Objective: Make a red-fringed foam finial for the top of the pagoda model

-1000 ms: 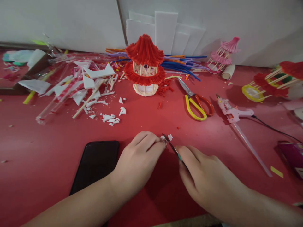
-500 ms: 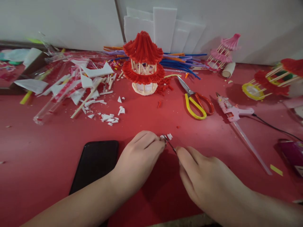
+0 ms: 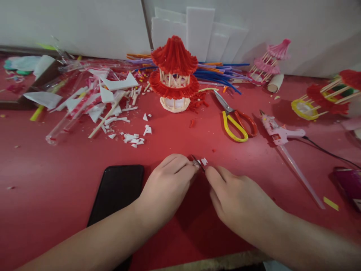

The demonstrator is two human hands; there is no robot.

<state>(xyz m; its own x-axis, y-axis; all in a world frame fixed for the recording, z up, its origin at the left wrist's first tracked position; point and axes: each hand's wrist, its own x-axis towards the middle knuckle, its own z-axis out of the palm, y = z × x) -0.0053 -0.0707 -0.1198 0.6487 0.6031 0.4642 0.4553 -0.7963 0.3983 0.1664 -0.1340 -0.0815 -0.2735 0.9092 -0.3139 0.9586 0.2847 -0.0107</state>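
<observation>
Near the front of the red table, my left hand (image 3: 169, 184) is closed, its fingertips pinching a small white piece (image 3: 196, 163) mostly hidden by the fingers. My right hand (image 3: 239, 195) is closed on a thin dark blade (image 3: 198, 162), which points up and left and lies against the white piece. Just beyond the fingertips rests a small white scrap (image 3: 204, 161). A black phone (image 3: 117, 192) lies beside and partly under my left forearm. Further back stands a red-roofed stick pavilion (image 3: 175, 75).
Yellow-and-red-handled scissors (image 3: 235, 120) and a pink glue gun (image 3: 279, 131) lie right. White scraps (image 3: 134, 139) and plastic packaging (image 3: 70, 113) spread left. Behind are pipe cleaners (image 3: 217, 75), a pink pavilion (image 3: 267, 62) and another red one (image 3: 324, 96).
My right hand has moved closer to my left, and the blade now reaches further across the white piece. The whole view has shifted slightly.
</observation>
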